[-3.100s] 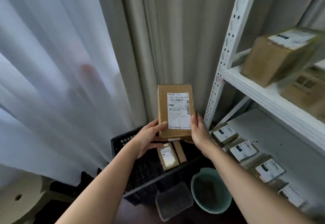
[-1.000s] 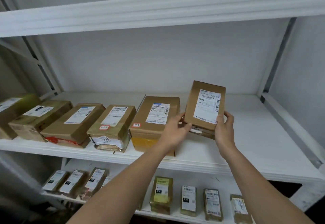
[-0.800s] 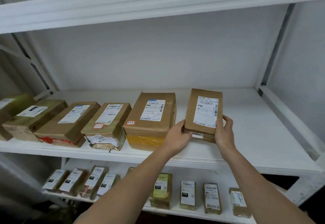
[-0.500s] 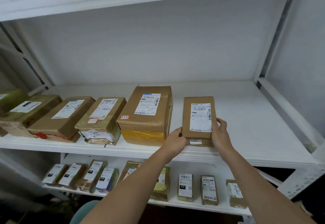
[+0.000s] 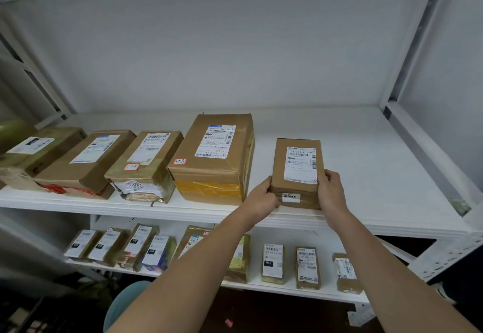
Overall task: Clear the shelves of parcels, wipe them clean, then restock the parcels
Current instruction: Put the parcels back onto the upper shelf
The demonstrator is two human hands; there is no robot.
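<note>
Small brown cardboard parcel with white shipping label [image 5: 298, 168] is sitting flat on the white metal shelf [image 5: 366, 170], right of centre frame, just beside a larger taped brown box [image 5: 214, 160]. Left hand [image 5: 261, 199] and right hand [image 5: 330, 188] are gripping its near corners, fingers curled around the sides.

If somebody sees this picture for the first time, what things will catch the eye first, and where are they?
First, the two hands, left hand and right hand, holding a small brown parcel by its sides on the white middle shelf, right of centre. Next to it on the left stands a big box with yellow tape, then a row of flatter parcels towards the left edge.
</note>
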